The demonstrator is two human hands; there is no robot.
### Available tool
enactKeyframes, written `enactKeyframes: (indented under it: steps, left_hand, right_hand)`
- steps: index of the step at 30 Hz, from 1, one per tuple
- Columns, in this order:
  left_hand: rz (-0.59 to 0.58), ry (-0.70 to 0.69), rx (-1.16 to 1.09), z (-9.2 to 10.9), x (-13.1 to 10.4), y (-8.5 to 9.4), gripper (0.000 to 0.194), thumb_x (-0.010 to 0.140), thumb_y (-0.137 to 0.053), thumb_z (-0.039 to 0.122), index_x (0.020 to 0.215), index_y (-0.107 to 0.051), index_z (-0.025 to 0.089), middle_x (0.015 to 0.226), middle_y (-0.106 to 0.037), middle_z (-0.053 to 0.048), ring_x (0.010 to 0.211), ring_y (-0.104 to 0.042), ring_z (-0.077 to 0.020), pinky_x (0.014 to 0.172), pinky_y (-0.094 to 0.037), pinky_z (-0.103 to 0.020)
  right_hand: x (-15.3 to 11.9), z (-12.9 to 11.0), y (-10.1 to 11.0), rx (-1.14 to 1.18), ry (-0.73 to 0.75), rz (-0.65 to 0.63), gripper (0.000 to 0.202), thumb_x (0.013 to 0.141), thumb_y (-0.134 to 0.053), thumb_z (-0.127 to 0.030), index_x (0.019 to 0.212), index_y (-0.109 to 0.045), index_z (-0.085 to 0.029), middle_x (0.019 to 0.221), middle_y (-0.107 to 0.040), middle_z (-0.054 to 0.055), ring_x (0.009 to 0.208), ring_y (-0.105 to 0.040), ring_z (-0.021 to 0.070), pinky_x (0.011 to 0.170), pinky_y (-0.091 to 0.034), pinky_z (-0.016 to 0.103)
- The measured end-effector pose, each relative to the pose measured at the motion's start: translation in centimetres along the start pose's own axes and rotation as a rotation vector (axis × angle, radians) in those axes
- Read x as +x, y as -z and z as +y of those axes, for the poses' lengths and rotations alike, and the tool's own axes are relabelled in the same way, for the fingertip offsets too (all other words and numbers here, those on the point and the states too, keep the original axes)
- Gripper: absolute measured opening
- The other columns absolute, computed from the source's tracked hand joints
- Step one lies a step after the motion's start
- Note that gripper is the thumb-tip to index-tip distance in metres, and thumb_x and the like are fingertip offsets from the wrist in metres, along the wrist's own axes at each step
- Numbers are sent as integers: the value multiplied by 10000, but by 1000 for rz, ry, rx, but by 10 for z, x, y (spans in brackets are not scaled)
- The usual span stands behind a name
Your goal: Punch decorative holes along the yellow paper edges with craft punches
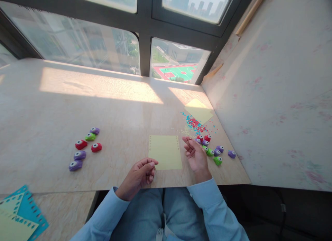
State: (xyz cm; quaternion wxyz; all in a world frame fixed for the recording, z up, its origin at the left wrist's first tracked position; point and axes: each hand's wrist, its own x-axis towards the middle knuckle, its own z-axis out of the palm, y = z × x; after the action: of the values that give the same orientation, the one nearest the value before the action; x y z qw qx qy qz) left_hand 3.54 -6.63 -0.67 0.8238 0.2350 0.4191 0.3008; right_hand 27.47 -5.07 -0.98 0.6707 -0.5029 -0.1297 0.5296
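At lower centre, the sheet (165,153) is flanked by the left hand (141,172) and the right hand (196,157), both loosely open, nothing seen gripped. For even holes (177,143), the sheet is best kept flat.

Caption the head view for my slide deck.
Left hand and right hand flank a yellow sheet with punched edges near colourful confetti.

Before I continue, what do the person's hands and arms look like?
Both sleeves are long and light blue, with a small pale button on the right cuff. The left hand and right hand are bare, no gloves or rings visible.
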Motion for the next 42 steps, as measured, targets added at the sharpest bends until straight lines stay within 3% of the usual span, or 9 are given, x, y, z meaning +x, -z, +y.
enactKeyframes:
  steps: [7, 13, 20, 25, 28, 31, 35, 42]
  left_hand:
    - [0, -15, 7, 1, -1, -2, 387, 665, -836, 391, 888, -663, 127, 613, -575, 26, 495, -486, -45, 474, -375, -154]
    - [-2, -19, 6, 1, 0, -3, 404, 651, -846, 400, 883, -661, 126, 609, -570, 32, 490, -479, -39, 478, -373, -154]
    - [-2, -46, 29, -2, 0, -2, 373, 678, -825, 390, 883, -662, 124, 617, -574, 24, 494, -487, -51, 478, -373, -168]
    - [-5, -87, 64, -4, 0, -1, 347, 692, -811, 382, 883, -669, 129, 625, -572, 17, 498, -493, -65, 483, -392, -189]
    - [-2, -97, 79, -4, 1, -1, 350, 689, -810, 385, 882, -671, 129, 627, -573, 15, 499, -492, -66, 483, -393, -190]
    - [2, -98, 97, -4, 0, -2, 359, 687, -809, 395, 887, -672, 131, 628, -572, 16, 504, -493, -65, 485, -395, -189]
    - [4, -97, 98, -3, 0, -3, 363, 678, -817, 400, 880, -672, 134, 631, -567, 18, 514, -496, -65, 493, -398, -188]
    - [-1, -88, 89, -4, 0, -2, 366, 685, -813, 398, 891, -668, 133, 640, -567, 19, 519, -491, -60, 500, -392, -185]
  right_hand:
    - [6, 2, 0, -35, 22, 38, 332, 745, -744, -482, 865, -692, -177, 918, -777, 90, 547, -668, 118, 360, -383, 174]
    - [-4, 2, 2, 4, 35, 38, 273, 696, -777, -366, 864, -719, -158, 866, -776, 81, 539, -650, 109, 395, -411, 175]
    - [-29, -9, 15, -97, 164, 44, 286, 693, -786, -400, 844, -717, -167, 809, -763, 75, 531, -639, 121, 421, -422, 198]
    - [-27, -28, 32, -330, 286, 90, 401, 707, -778, -403, 1023, -690, -171, 846, -751, 60, 521, -639, 118, 398, -415, 189]
    - [-15, -36, 41, -594, 285, 101, 559, 705, -766, -388, 1200, -630, -165, 730, -735, 22, 430, -608, 128, 326, -357, 189]
    - [-4, -38, 46, -868, 253, 70, 588, 730, -733, -322, 1283, -596, -177, 608, -698, -25, 338, -564, 130, 296, -327, 205]
    - [1, -36, 45, -1054, 285, 40, 495, 783, -673, -289, 1264, -622, -185, 528, -660, -47, 287, -525, 125, 324, -367, 229]
    - [-5, -30, 45, -1094, 350, -31, 271, 785, -678, -346, 1013, -706, -202, 529, -645, -43, 305, -503, 116, 370, -389, 239]
